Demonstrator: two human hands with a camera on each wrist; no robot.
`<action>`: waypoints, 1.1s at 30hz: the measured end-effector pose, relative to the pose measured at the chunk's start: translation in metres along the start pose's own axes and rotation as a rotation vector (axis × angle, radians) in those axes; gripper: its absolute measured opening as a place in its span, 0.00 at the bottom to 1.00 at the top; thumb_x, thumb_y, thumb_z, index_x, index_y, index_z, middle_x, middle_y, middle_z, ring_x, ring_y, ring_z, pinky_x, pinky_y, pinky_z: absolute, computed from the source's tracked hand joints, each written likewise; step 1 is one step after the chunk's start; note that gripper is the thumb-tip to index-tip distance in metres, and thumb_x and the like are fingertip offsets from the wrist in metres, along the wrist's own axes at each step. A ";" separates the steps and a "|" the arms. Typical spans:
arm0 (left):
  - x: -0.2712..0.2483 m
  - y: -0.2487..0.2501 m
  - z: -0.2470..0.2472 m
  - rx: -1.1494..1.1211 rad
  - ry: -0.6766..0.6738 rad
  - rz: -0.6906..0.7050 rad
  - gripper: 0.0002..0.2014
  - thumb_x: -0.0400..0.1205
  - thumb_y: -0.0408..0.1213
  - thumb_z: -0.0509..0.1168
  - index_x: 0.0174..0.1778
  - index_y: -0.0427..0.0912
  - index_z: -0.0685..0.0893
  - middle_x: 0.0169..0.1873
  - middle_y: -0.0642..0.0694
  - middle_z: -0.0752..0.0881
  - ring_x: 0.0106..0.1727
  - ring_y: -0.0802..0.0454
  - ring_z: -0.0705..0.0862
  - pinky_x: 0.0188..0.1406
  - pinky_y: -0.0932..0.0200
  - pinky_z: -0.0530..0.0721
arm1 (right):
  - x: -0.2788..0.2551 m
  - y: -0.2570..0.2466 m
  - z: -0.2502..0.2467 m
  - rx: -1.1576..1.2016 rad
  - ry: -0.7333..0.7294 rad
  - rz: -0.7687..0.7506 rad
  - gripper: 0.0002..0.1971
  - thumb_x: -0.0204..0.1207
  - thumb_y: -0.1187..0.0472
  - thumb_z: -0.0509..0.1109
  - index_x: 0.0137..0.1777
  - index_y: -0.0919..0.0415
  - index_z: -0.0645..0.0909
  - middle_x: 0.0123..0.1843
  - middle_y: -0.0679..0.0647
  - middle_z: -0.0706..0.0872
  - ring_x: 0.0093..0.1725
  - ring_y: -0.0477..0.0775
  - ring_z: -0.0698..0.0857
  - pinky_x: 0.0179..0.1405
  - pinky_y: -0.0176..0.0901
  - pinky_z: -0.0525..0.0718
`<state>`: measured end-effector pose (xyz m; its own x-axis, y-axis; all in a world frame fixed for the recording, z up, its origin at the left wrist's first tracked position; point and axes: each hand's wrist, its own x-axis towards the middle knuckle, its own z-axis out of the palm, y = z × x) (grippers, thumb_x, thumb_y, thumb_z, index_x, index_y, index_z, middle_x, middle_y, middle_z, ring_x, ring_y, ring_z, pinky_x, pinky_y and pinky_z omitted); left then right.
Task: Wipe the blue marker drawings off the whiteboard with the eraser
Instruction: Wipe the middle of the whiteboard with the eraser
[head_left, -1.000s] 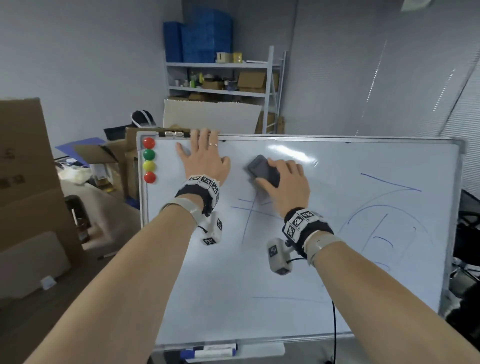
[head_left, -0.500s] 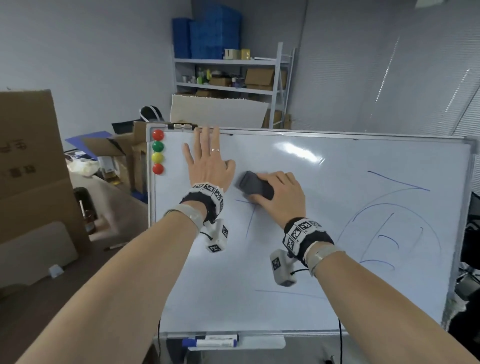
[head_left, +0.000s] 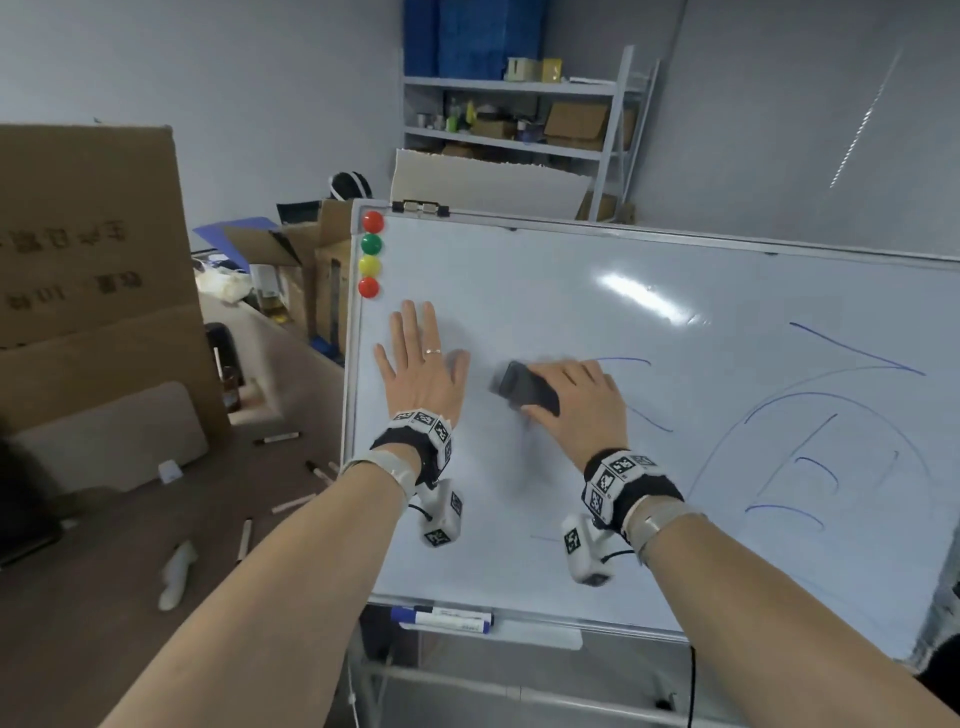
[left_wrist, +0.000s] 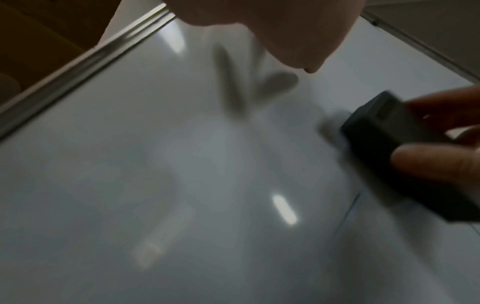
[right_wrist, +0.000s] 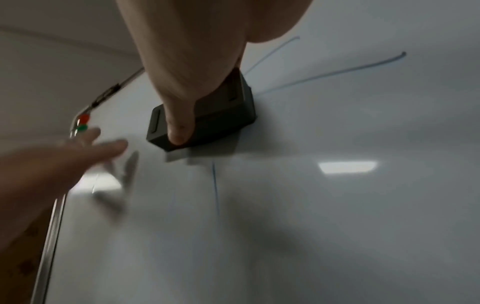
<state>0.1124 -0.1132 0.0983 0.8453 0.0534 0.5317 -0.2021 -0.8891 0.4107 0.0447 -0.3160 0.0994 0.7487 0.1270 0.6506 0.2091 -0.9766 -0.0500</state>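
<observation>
A whiteboard (head_left: 571, 519) on a stand fills the head view. My right hand (head_left: 576, 400) grips a dark grey eraser (head_left: 527, 389) (right_wrist: 207, 115) (left_wrist: 405, 148) and presses it flat on the board's left-centre. Short blue strokes (head_left: 623, 359) (right_wrist: 335, 73) run right of the eraser, and a thin vertical blue line (right_wrist: 215, 189) lies below it. A larger blue drawing of arcs and lines (head_left: 815, 457) covers the right half. My left hand (head_left: 421, 364) (right_wrist: 85, 150) lies flat on the board, fingers spread, left of the eraser.
Coloured round magnets (head_left: 371, 254) stick in a column at the board's top left. A blue marker (head_left: 441, 618) lies on the tray below. Cardboard boxes (head_left: 88, 249) and loose markers (head_left: 280, 439) on the floor are to the left. A metal shelf (head_left: 519, 114) stands behind.
The eraser and my right hand slid down and left across the crossed blue lines, leaving most of them gone. My left hand moved lower on the board. The head view shifted.
</observation>
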 end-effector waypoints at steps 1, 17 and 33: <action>-0.001 -0.001 0.001 0.011 -0.013 0.003 0.36 0.87 0.55 0.47 0.87 0.47 0.39 0.87 0.45 0.39 0.87 0.44 0.39 0.84 0.34 0.45 | 0.009 0.003 -0.007 0.006 0.039 0.047 0.25 0.71 0.44 0.78 0.68 0.47 0.80 0.59 0.48 0.84 0.59 0.59 0.78 0.55 0.53 0.78; -0.020 -0.013 0.025 0.030 -0.020 -0.062 0.37 0.86 0.56 0.48 0.87 0.49 0.41 0.87 0.47 0.40 0.88 0.45 0.40 0.79 0.25 0.50 | 0.028 0.001 -0.002 0.036 0.105 0.007 0.26 0.74 0.41 0.74 0.70 0.49 0.79 0.60 0.50 0.83 0.59 0.59 0.77 0.56 0.53 0.76; -0.032 0.008 0.044 -0.057 -0.023 -0.236 0.36 0.85 0.54 0.48 0.86 0.49 0.39 0.86 0.49 0.37 0.87 0.45 0.38 0.78 0.22 0.48 | 0.002 0.028 0.007 0.060 0.027 -0.111 0.28 0.73 0.41 0.75 0.72 0.46 0.78 0.58 0.52 0.81 0.56 0.58 0.77 0.55 0.53 0.78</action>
<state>0.1057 -0.1418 0.0516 0.8834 0.2459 0.3989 -0.0243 -0.8261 0.5630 0.0571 -0.3423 0.0940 0.7015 0.2283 0.6751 0.3279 -0.9445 -0.0212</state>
